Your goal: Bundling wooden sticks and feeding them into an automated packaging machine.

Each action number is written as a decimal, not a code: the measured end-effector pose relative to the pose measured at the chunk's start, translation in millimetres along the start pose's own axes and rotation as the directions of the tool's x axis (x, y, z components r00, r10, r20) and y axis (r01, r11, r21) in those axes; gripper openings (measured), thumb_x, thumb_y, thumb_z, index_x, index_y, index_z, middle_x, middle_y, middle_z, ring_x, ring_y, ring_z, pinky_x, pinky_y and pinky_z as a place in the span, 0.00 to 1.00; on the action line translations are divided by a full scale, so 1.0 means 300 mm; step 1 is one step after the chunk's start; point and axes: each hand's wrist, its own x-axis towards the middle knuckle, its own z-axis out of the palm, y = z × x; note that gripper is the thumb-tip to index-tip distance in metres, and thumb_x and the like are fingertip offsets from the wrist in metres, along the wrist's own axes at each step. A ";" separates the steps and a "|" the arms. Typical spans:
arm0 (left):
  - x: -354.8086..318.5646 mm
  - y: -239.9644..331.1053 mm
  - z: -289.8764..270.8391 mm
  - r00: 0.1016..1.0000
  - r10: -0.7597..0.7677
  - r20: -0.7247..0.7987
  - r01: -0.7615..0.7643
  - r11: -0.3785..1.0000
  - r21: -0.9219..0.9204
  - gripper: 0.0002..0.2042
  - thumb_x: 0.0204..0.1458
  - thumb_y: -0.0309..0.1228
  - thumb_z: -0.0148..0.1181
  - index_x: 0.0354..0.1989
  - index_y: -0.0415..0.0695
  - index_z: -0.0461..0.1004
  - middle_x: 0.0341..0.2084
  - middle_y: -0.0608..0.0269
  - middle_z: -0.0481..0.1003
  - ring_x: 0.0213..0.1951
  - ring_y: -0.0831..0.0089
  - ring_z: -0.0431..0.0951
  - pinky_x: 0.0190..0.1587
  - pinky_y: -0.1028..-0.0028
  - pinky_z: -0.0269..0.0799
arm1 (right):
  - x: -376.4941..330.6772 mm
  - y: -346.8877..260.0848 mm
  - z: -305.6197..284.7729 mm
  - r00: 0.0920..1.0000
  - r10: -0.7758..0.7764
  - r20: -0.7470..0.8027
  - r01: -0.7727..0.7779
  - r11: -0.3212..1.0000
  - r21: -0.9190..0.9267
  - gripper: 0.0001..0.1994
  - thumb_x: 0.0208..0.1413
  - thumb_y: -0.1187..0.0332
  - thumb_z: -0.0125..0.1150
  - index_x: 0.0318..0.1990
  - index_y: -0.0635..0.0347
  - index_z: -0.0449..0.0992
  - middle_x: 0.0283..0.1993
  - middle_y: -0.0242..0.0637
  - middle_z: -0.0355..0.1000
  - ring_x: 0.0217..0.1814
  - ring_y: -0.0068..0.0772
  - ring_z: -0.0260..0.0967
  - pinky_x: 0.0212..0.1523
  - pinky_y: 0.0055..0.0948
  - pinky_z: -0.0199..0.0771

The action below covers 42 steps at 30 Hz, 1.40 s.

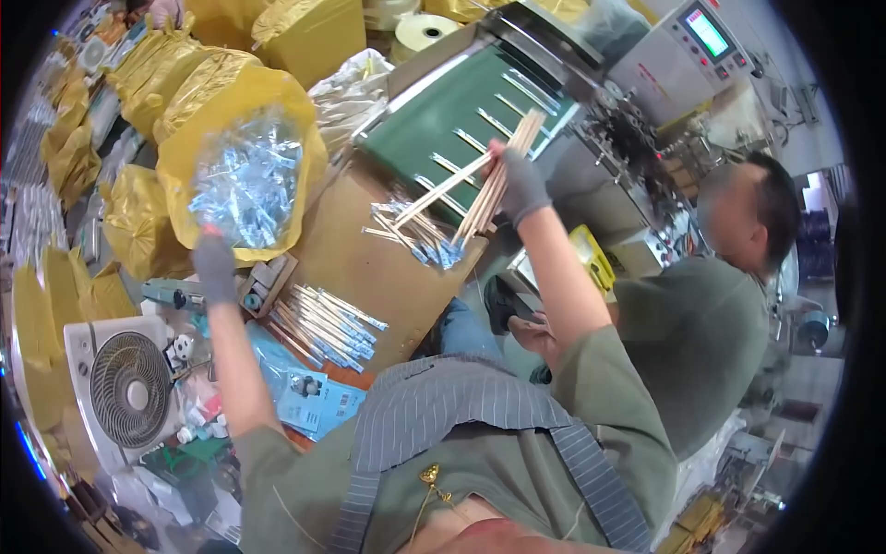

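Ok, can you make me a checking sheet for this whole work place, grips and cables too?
Surface: brown table; green belt beyond it, carrying a row of thin strips.
Work things: near pile of sticks, blue at one end; another pile by the belt; yellow bag of blue-and-clear wrappers.
Clutter: white fan, blue packaging, lower left.
Left grip: gloved, at the bag's edge; hold unclear.
Right grip: gloved, holding a bundle of sticks.
Cables: too blurred to tell.
Surroundings: co-worker at right; lit screen beyond.
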 end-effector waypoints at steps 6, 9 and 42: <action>0.317 0.198 -0.182 0.893 -0.441 -0.084 0.412 0.879 -0.240 0.18 0.50 0.38 0.53 0.43 0.36 0.67 0.36 0.50 0.72 0.37 0.50 0.71 0.40 0.64 0.66 | 0.001 0.122 -0.179 0.994 0.107 -0.012 -0.096 0.928 0.359 0.06 0.53 0.64 0.56 0.29 0.54 0.68 0.19 0.28 0.62 0.18 0.24 0.61 0.21 0.30 0.65; 0.245 0.381 -0.271 0.876 -0.080 -0.476 -0.117 0.922 -0.370 0.19 0.51 0.41 0.53 0.45 0.38 0.69 0.37 0.49 0.73 0.38 0.53 0.73 0.42 0.65 0.67 | 0.003 0.100 -0.125 0.991 0.135 -0.014 -0.122 0.930 0.348 0.08 0.54 0.64 0.55 0.28 0.56 0.67 0.17 0.28 0.61 0.18 0.24 0.60 0.21 0.28 0.63; -0.241 0.583 0.018 0.933 -0.211 0.293 0.361 0.507 -0.783 0.12 0.49 0.38 0.55 0.30 0.42 0.75 0.22 0.57 0.74 0.25 0.63 0.73 0.31 0.70 0.67 | -0.207 0.491 -0.234 0.898 0.387 0.211 -0.196 0.780 -0.594 0.12 0.48 0.65 0.59 0.35 0.64 0.71 0.21 0.31 0.67 0.20 0.21 0.65 0.21 0.22 0.67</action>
